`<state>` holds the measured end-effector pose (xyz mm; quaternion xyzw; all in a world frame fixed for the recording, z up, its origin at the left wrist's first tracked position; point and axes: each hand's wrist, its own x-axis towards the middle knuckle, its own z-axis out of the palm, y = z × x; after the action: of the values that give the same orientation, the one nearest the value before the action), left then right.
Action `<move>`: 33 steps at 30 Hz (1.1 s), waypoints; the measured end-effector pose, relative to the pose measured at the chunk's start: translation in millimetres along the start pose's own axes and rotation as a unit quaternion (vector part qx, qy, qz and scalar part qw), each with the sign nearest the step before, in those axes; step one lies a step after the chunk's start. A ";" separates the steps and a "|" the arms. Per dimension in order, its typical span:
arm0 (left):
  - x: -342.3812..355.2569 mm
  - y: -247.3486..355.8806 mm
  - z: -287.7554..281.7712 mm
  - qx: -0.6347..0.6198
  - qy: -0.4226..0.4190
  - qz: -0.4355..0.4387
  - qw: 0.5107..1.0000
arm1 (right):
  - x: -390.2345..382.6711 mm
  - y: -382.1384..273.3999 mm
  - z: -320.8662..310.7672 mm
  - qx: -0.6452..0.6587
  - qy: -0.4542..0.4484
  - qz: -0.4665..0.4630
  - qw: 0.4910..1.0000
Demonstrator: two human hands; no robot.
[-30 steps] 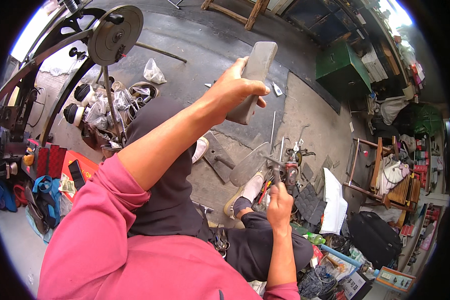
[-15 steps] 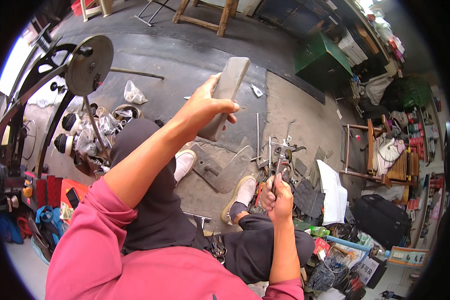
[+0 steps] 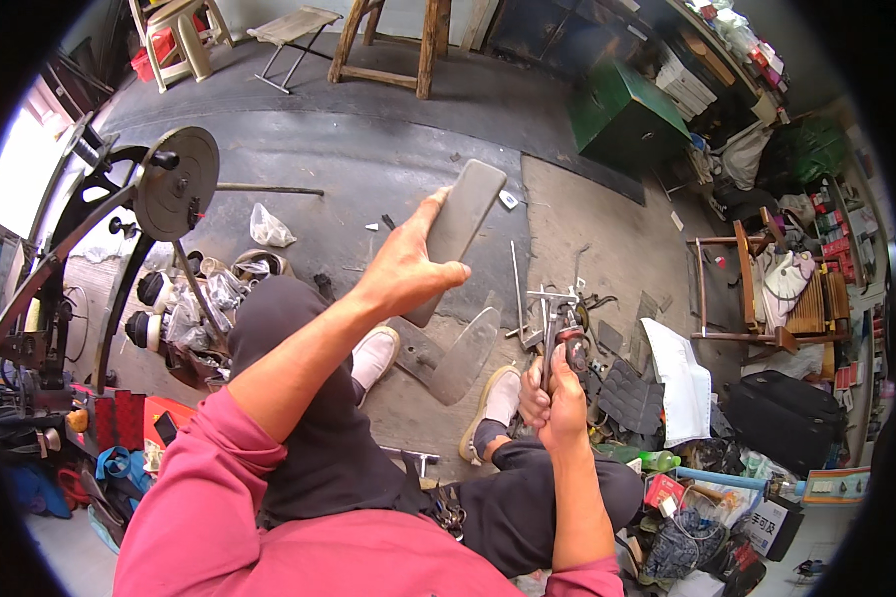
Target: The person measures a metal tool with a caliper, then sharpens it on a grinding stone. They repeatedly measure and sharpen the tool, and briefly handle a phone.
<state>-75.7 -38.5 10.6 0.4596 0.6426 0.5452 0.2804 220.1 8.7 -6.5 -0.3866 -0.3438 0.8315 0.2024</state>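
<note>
My left hand (image 3: pixel 408 264) grips a long grey rectangular block (image 3: pixel 465 211), raised at a slant over the floor, fingers along its left edge and thumb near its lower right. My right hand (image 3: pixel 558 398) is closed on a narrow dark metal tool (image 3: pixel 550 343), held low to the right over my crossed leg. Just beyond it lies a cluster of metal tools and rods (image 3: pixel 577 308), including a red-and-black piece (image 3: pixel 572 338), partly hidden. Below the block are metal plates (image 3: pixel 458 353) on the floor between my white shoes (image 3: pixel 493 403).
Black wheeled machine (image 3: pixel 177 184) at left, with bagged parts (image 3: pixel 184 308). Behind stand wooden stand (image 3: pixel 373 70), folding stool (image 3: pixel 291 35) and green cabinet (image 3: pixel 622 114). At right, wooden chair (image 3: pixel 786 279), black bag (image 3: pixel 782 423), piled clutter. A rod (image 3: pixel 269 190) juts from the machine's side.
My left hand and block have moved lower in the view and leftward. My right hand's tool has turned more upright, its fingers now wrapped round it. More of the far floor and stools shows.
</note>
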 end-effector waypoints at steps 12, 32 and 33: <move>4.2 -35.6 -0.2 -0.111 -0.124 -0.121 0.979 | -2.0 -11.3 18.6 -0.030 0.011 -0.092 0.995; 39.6 -155.4 -17.0 0.256 -0.345 -0.318 0.845 | -9.2 -37.2 45.5 0.064 0.014 -0.108 0.992; 40.8 -170.0 -17.4 0.258 -0.323 -0.334 0.847 | -9.5 -37.5 45.0 0.065 0.018 -0.105 0.992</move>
<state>-156.3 -6.7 -142.2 0.4230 0.7481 0.0538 0.5085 193.5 9.9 46.5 -0.3493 -0.3241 0.8192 0.3193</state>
